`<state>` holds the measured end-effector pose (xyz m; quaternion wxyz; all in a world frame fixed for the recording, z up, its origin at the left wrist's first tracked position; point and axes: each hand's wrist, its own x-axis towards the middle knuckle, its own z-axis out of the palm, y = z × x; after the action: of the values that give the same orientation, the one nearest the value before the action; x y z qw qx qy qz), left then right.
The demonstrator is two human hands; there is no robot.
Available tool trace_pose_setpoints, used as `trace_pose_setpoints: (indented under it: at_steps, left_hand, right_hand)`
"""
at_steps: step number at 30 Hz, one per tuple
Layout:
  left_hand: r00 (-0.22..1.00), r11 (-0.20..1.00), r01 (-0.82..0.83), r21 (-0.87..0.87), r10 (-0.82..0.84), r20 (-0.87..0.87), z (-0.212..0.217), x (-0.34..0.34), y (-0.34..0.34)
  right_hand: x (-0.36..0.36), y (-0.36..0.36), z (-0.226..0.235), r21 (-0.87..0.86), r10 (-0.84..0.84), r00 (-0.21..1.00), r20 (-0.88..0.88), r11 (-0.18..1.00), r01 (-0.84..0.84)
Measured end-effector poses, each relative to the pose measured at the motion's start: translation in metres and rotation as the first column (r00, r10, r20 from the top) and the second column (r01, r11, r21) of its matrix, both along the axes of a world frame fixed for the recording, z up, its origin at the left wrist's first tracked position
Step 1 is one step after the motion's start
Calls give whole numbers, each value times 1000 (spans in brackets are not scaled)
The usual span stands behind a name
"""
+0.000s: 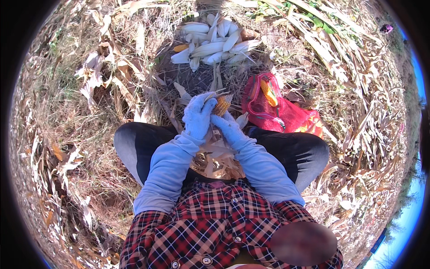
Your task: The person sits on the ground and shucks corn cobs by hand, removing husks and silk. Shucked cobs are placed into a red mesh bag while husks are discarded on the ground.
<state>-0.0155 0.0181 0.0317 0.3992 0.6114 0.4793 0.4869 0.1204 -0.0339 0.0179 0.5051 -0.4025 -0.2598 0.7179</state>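
Both my hands wear pale gloves and meet above my crossed legs at an ear of corn (221, 106), whose yellow kernels show on the right. My left hand (197, 115) is closed, its fingers curled against the ear and its dry husk. Just below the ear, my right hand (228, 127) is wrapped round its lower end; part of its grip is hidden. Loose pale husks (219, 151) lie in my lap beneath the hands.
Ahead lies a pile of husk-covered corn ears (212, 45). Right of my hands, a red mesh bag (289, 114) holds yellow corn, with one bare ear (268, 93) at its mouth. Dry stalks (340, 49) and straw cover the ground around.
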Motion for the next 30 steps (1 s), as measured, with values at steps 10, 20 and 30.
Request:
trace_pose_setpoints:
  at_steps: [10,20,30]
  left_hand:
    - [995,994,-94,-52,93,-28,5,9,5]
    - [909,941,79,-330,68,411,-16,9,6]
    - [792,658,559,-504,-244,560,14,-21,-7]
  right_hand:
    - [17,9,0,20,24,996,84,999,-26]
    - [3,7,9,-58,-182,981,-65,982,178]
    - [61,36,8,-207,-707,662,-250,707,677]
